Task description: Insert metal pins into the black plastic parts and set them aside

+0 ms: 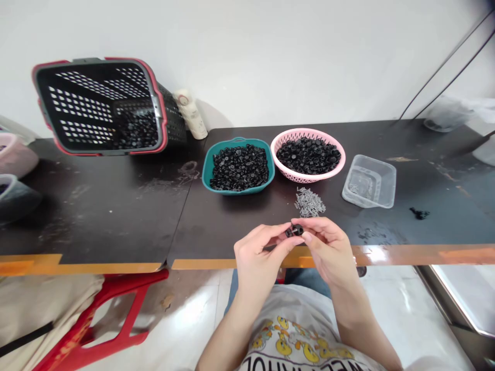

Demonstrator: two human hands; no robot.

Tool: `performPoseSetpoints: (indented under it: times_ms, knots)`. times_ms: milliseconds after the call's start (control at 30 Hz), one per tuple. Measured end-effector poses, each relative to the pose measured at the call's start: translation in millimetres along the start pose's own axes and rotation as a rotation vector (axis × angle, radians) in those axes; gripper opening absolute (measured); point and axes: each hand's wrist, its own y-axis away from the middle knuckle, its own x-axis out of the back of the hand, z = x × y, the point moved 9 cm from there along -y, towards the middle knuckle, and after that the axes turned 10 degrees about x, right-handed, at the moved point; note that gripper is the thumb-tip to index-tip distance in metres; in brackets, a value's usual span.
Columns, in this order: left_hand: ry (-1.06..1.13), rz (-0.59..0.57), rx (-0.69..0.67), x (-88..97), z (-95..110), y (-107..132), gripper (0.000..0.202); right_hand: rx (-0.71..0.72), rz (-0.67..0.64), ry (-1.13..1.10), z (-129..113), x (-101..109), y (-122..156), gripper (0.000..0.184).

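Closely, your left hand (258, 255) and right hand (327, 248) pinch a small black plastic part (294, 231) between their fingertips, held above the worktop (247, 219) within easy reach of a pile of small metal pins (309, 202).

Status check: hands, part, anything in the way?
Left hand and right hand both pinching small black plastic part. Loose heap of small silver metal pieces just ahead of hands, apart from them.
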Motion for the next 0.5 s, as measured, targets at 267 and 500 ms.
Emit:
performPoseSetpoints:
  times_ms: [267, 500]
  knots:
    - [-0.05, -0.027, 0.009, -1.3, 1, 0, 0.019, 0.013, 0.014, -0.038, -9, -3, 0, 0.009]
    - [-0.084, -0.042, -0.035, -0.3, 3, 0, 0.022, -0.002, 0.015, -0.058, -12, -4, 1, 0.009]
